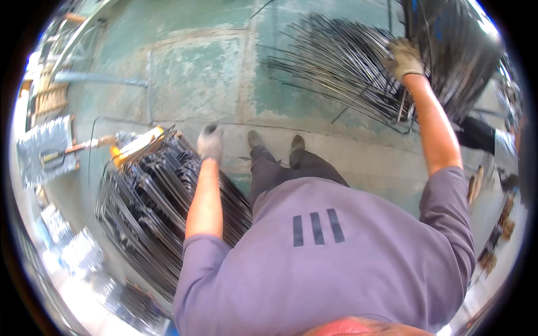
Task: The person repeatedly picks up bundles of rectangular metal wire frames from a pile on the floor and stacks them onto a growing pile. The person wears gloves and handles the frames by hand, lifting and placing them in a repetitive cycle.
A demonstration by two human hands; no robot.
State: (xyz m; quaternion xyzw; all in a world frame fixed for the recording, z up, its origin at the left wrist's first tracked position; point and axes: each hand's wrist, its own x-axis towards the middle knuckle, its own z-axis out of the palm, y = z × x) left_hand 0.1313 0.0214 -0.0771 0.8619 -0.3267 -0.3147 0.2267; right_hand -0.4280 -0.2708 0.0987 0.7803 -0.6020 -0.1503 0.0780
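Steel wire, dark and thin, makes up the fanned bundle of rods [336,67] lying on the green concrete floor [196,67] ahead of the person's shoes [274,143], and it is this bundle that the right hand [404,59] has reached. Gloved, that hand is curled over the near ends of the rods where they gather beside a dark blurred rack [465,50]; the fingers look closed around a few of them, though the glove and the blur hide just how many. To lift well from here, I would judge it best to grip only a small, even handful close to the gathered ends, so the long free ends do not snag their neighbours or whip about, and to draw them out along their own length. The left hand [210,143], also gloved, hangs loosely half-closed to the left of the shoes and holds nothing; it hovers just above a stack of bent dark wire frames [151,207], without clearly touching it. A yellow-handled tool [131,147] lies at the far edge of that stack.
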